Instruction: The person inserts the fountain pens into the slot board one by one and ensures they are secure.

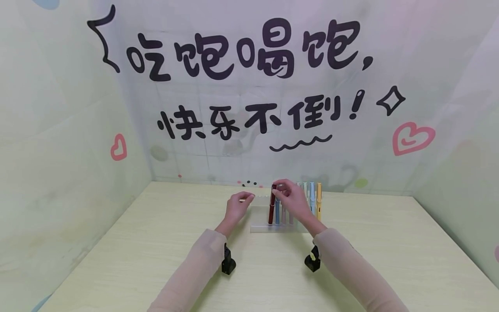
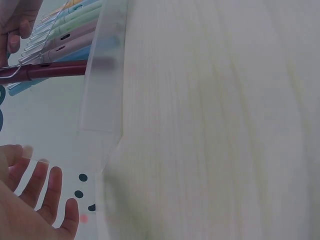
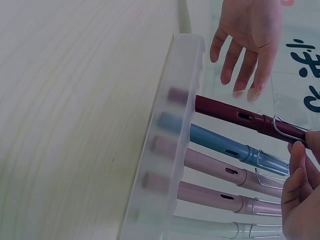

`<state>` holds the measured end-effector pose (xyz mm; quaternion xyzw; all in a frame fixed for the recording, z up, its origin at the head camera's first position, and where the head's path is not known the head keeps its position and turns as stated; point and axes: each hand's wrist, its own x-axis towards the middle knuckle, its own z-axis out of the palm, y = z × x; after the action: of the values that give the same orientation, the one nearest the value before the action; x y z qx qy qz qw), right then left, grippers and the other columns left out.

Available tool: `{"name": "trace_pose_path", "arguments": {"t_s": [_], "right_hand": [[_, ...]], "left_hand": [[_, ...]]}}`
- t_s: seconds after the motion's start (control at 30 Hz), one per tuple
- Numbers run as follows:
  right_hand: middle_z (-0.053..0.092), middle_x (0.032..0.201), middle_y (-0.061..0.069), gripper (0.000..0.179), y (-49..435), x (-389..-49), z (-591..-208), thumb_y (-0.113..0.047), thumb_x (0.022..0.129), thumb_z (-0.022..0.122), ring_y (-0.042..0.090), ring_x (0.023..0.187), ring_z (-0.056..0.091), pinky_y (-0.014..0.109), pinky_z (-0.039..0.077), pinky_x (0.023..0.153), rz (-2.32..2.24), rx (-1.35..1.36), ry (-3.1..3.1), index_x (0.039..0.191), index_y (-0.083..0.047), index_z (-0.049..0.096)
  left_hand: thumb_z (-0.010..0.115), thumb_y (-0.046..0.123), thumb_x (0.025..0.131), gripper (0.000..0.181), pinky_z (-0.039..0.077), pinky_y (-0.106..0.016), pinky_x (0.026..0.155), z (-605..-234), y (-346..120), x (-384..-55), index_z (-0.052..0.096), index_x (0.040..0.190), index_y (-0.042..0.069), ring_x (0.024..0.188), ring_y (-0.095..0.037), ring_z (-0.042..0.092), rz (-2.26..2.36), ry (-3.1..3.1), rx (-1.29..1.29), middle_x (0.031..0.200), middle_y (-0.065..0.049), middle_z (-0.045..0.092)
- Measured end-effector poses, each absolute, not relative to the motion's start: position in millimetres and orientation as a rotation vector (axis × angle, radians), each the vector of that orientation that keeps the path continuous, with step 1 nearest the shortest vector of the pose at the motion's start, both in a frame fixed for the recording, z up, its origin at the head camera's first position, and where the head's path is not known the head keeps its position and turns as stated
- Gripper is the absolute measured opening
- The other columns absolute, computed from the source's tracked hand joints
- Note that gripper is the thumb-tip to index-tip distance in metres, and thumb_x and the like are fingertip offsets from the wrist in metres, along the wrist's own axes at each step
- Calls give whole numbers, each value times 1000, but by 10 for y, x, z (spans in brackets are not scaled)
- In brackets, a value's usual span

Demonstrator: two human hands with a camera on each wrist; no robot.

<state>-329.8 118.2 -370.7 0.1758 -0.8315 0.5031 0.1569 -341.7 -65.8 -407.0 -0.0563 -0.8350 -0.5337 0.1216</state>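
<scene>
A clear pen stand (image 1: 257,229) stands on the table with a row of fountain pens upright in it. My right hand (image 1: 292,198) pinches the capped top of a dark red fountain pen (image 3: 230,112), whose lower end sits behind the stand's front ledge (image 3: 160,130). Right beside it stands a blue fountain pen (image 3: 220,140), followed by two pinkish-mauve pens (image 3: 210,167). My left hand (image 1: 237,207) holds the upper left corner of the stand's clear back panel between thumb and forefinger; its other fingers (image 2: 52,192) are spread.
Farther right in the stand are pale green pens, a light blue pen (image 1: 312,195) and a yellow-orange pen (image 1: 319,197). The wooden-look table (image 1: 175,242) meets a printed backdrop (image 1: 218,169) close behind the stand. Walls rise at both sides.
</scene>
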Motion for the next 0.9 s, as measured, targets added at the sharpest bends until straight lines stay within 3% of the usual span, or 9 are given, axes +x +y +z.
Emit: {"name": "trace_pose_path", "arguments": {"t_s": [0.47, 0.73, 0.9], "right_hand": [[61, 88, 3, 22, 1154, -3304, -3706, -17, 84, 60, 19, 68, 52, 29, 47, 56, 1458, 449, -2426, 106, -11, 57], [47, 65, 4, 24, 1118, -3320, -3703, -17, 83, 63, 18, 57, 43, 27, 38, 46, 1381, 446, -2440, 106, -12, 59], [45, 62, 5, 28, 1110, -3327, -3698, -16, 83, 62, 18, 53, 41, 26, 36, 44, 1390, 416, -2474, 111, -11, 58]], "left_hand": [[57, 20, 87, 20, 48, -31, 69, -4067, -658, -3421, 65, 96, 4, 87, -22, 57, -1551, -2435, -166, 92, -8, 62], [57, 20, 87, 20, 48, -31, 69, -4073, -662, -3418, 65, 96, 5, 87, -22, 57, -1563, -2440, -170, 93, -8, 62], [56, 21, 87, 20, 48, -30, 68, -4067, -665, -3411, 65, 96, 5, 87, -21, 57, -1568, -2440, -175, 93, -7, 62]]}}
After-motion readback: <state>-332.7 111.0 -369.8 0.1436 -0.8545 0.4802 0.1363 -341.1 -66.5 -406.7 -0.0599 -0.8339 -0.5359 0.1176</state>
